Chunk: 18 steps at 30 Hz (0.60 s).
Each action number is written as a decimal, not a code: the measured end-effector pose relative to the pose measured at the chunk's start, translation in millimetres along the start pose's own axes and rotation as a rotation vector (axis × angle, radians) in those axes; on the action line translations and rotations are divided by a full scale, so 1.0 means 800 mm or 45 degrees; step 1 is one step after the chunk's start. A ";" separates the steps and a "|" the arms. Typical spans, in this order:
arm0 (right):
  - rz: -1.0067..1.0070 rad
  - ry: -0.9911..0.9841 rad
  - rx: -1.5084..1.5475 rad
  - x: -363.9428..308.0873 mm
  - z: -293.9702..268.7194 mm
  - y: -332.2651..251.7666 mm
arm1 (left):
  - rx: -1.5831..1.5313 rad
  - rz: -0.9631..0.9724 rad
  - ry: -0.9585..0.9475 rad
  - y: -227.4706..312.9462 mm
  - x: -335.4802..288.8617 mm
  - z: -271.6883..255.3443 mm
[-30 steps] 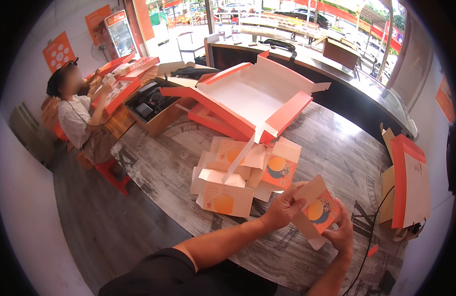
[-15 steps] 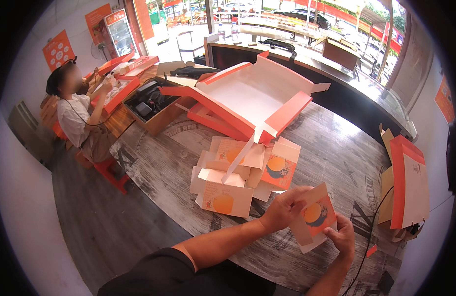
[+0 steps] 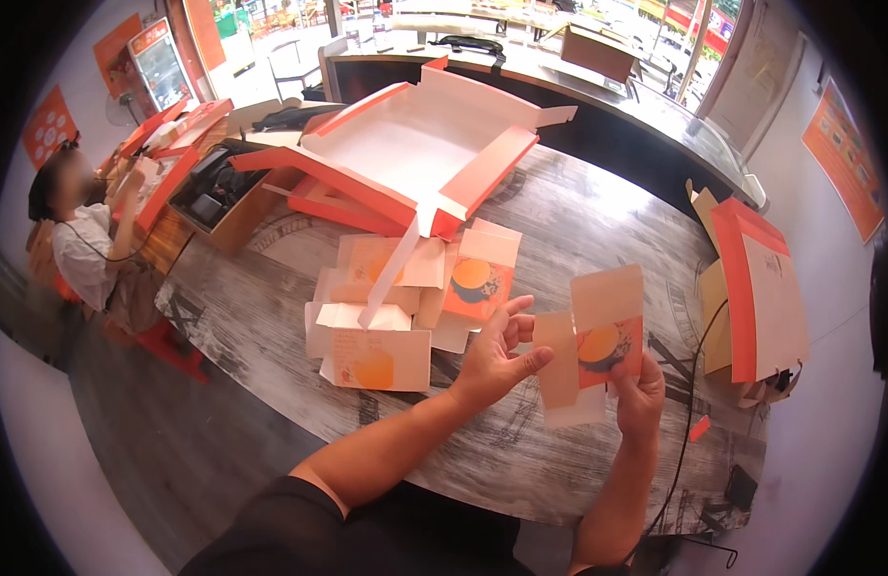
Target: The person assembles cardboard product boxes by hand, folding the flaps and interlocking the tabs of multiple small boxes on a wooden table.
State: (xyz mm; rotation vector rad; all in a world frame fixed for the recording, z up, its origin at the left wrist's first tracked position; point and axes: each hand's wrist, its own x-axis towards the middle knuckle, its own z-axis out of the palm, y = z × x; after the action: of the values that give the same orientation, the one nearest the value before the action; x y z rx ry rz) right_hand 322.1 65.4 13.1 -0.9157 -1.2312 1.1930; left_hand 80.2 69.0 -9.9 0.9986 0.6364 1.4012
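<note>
My right hand (image 3: 639,396) grips a small cardboard box (image 3: 598,348) by its lower right side, thumb on the front. The box carries an orange panel with a yellow circle, and its plain flaps stick out at the top, left and bottom. Beside the left flap is my left hand (image 3: 502,353), fingers spread and nothing held in them. To the left on the table lie several small boxes of the same print, among them an upright one (image 3: 382,362) with its top flaps raised and another (image 3: 480,285) with an orange face.
A large open orange-and-white box (image 3: 406,144) sits at the table's far side, one narrow flap reaching over the small boxes. Another orange box (image 3: 763,288) stands at the right, near a black cable (image 3: 682,451). At the far left a person (image 3: 89,230) handles orange boxes.
My left hand has let go of the small box and opened beside it. The box is now held by my right hand alone, its upper and left flaps swung outward. The view has turned rightward.
</note>
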 end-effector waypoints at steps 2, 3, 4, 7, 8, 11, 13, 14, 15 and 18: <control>-0.039 0.042 0.045 -0.001 0.006 0.008 | -0.017 -0.079 -0.077 -0.003 -0.002 0.003; -0.038 0.025 0.050 -0.002 0.008 0.011 | -0.012 -0.100 -0.150 -0.006 -0.001 0.002; -0.037 0.008 0.056 -0.002 0.010 0.014 | -0.007 -0.122 -0.223 -0.008 -0.002 0.002; -0.045 -0.082 -0.131 -0.005 0.016 0.017 | 0.459 -0.008 -0.059 0.003 -0.012 0.008; -0.128 -0.076 -0.273 -0.004 0.025 0.014 | 0.607 0.096 -0.077 0.003 -0.011 0.006; -0.224 -0.183 -0.694 -0.004 0.022 0.014 | 1.044 0.344 -0.115 0.009 -0.003 -0.001; -0.324 -0.205 -0.784 -0.002 0.026 0.010 | 1.326 0.423 -0.122 0.014 -0.002 0.000; -0.375 -0.216 -0.829 -0.002 0.027 0.008 | 1.298 0.478 -0.117 0.016 0.000 0.000; -0.328 -0.183 -0.806 -0.003 0.028 0.007 | 1.270 0.533 -0.111 0.016 0.002 0.001; -0.226 -0.074 -0.663 -0.004 0.034 0.008 | 1.029 0.440 0.029 0.012 -0.005 0.006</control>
State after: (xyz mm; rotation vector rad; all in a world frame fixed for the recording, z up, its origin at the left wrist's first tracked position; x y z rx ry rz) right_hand 294.9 60.9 10.7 -1.1237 -1.6747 0.7706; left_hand 79.1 63.3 -0.5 1.7955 1.1302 1.4703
